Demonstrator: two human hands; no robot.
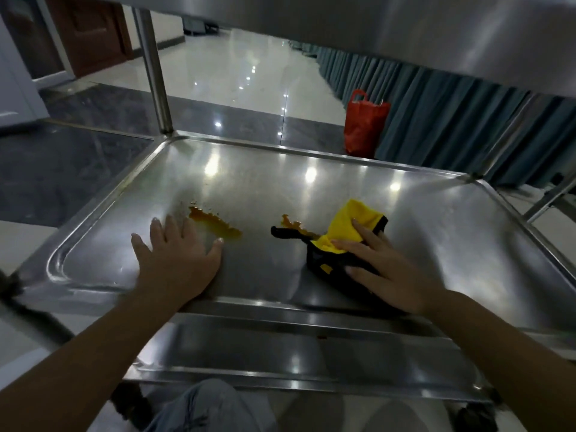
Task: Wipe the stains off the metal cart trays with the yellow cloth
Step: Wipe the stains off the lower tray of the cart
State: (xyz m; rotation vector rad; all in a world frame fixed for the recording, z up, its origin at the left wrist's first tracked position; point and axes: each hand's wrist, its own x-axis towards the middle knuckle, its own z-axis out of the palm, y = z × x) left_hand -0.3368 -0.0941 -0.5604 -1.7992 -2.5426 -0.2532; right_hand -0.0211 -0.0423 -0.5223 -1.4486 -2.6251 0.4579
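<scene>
The middle metal cart tray (311, 188) carries two orange-brown stains: a long one (215, 222) left of centre and a smaller one (293, 225) beside the cloth. The yellow cloth (346, 227), with black edging and a black underside, lies crumpled on the right half. My right hand (386, 269) presses flat on the cloth, fingers spread. My left hand (174, 254) rests palm down on the bare tray, its fingertips next to the long stain. A lower tray (280, 347) shows beneath, with a tiny dark speck (321, 337).
The upper tray's underside (405, 26) hangs close overhead. A steel post (156, 73) rises at the far left corner. A red bag (364, 123) stands on the glossy floor by a teal curtain (452, 113). A jeans-clad knee (205, 406) is below the cart.
</scene>
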